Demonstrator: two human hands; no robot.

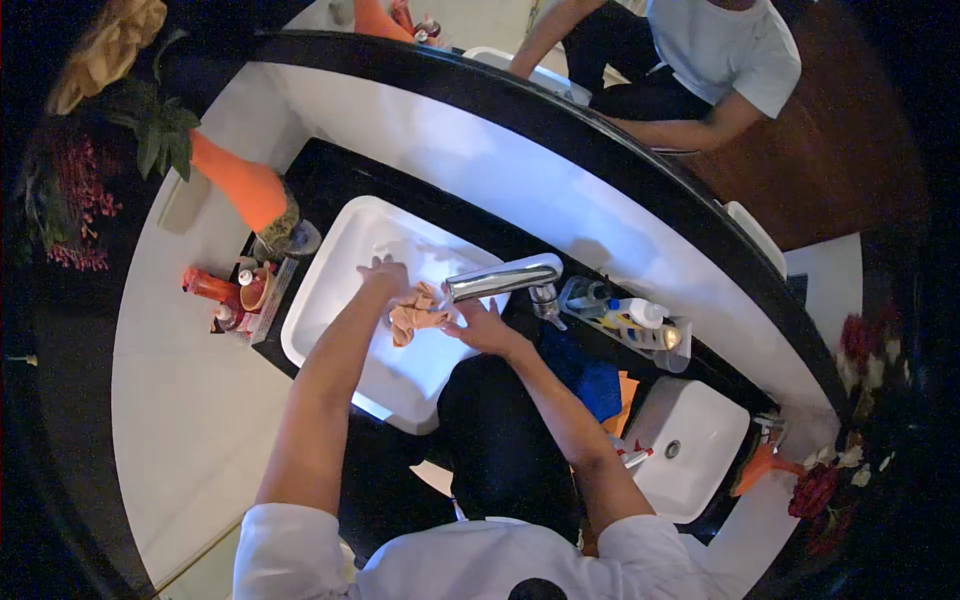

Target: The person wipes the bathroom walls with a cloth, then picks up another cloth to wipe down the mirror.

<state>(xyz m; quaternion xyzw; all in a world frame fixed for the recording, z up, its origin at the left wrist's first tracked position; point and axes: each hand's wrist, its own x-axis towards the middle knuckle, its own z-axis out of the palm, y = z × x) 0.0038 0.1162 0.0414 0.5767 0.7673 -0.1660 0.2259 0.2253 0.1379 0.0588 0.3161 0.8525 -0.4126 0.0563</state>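
Observation:
A crumpled orange cloth [415, 316] is in the white sink basin [322, 300], under the spout of the chrome faucet [505, 277]. To the cloth's left, my left hand [387, 276] reaches into the basin with its fingers spread. My right hand [482, 327] is at the cloth's right edge, just below the spout, with fingers apart. Whether it touches the cloth is hard to make out. Part of the cloth's underside is hidden.
Several bottles stand in a clear tray [675, 345] behind the faucet. An orange vase [240, 182] and a small holder with red bottles [212, 284] are left of the basin. A second white sink [690, 440] lies to the right, near a blue cloth [590, 385]. A mirror runs behind.

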